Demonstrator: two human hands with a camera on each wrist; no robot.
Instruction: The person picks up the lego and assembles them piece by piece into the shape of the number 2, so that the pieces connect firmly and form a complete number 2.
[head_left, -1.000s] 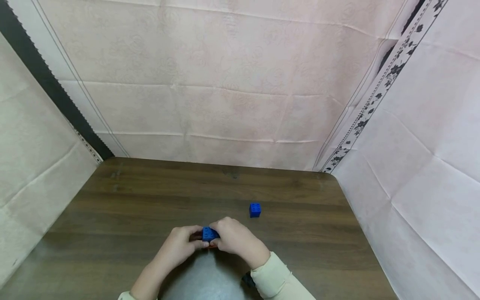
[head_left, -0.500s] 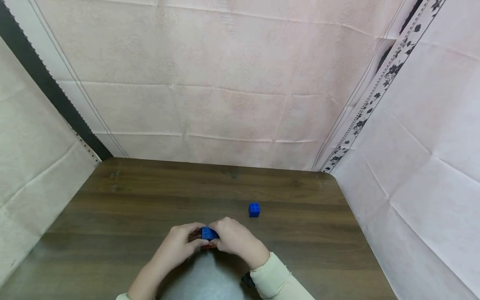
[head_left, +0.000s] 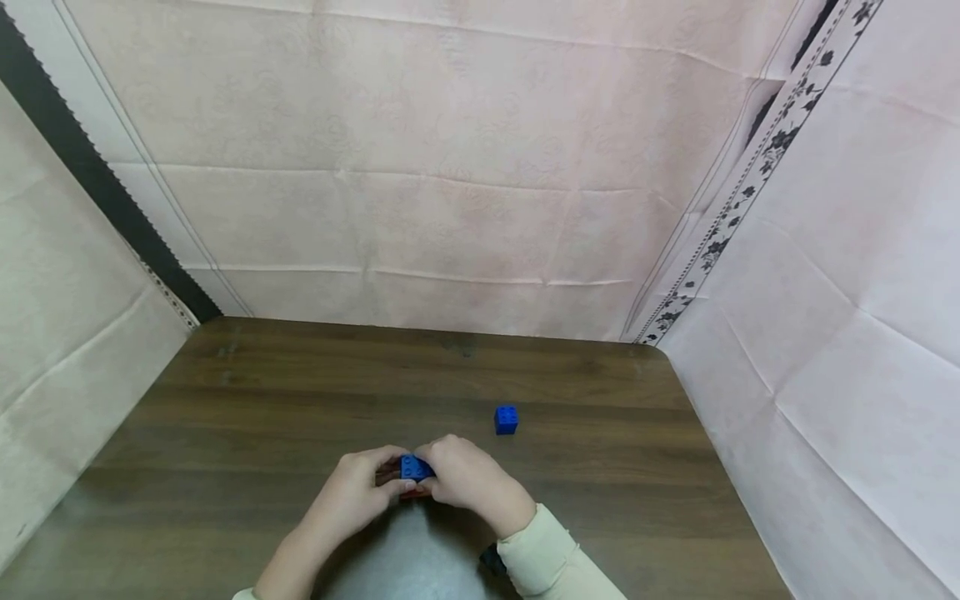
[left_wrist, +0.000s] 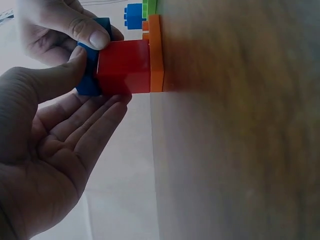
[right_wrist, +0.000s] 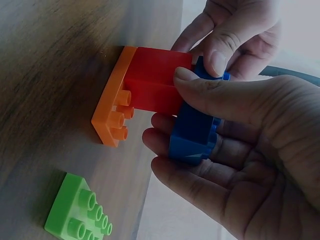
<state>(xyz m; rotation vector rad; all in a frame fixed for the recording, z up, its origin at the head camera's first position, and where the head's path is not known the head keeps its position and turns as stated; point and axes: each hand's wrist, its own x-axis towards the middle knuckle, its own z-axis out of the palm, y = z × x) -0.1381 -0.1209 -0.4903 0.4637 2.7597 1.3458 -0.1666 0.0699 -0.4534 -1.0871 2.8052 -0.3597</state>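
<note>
A blue toy building brick (right_wrist: 192, 127) sits across the top of a red brick (right_wrist: 160, 75), overhanging it on one side. Below the red brick is a flat orange brick (right_wrist: 112, 100), resting on the table with studs bare beside the red one. My right hand (head_left: 472, 483) pinches the blue brick between thumb and curled fingers at its overhanging part. From the other side my left hand (head_left: 362, 487) holds the stack, thumb on the blue brick (left_wrist: 90, 82) and fingers stretched along the far side of the red brick (left_wrist: 122, 65).
A light green brick (right_wrist: 67, 205) stands on the wooden table (head_left: 300, 400) near the orange one. Beyond my right hand stands a separate blue brick (head_left: 506, 420). Pale cloth walls (head_left: 465, 167) rise at the back and both sides of the table.
Both hands keep their hold on the stack with almost no movement. The whole head view has shifted a few pixels to the left.
</note>
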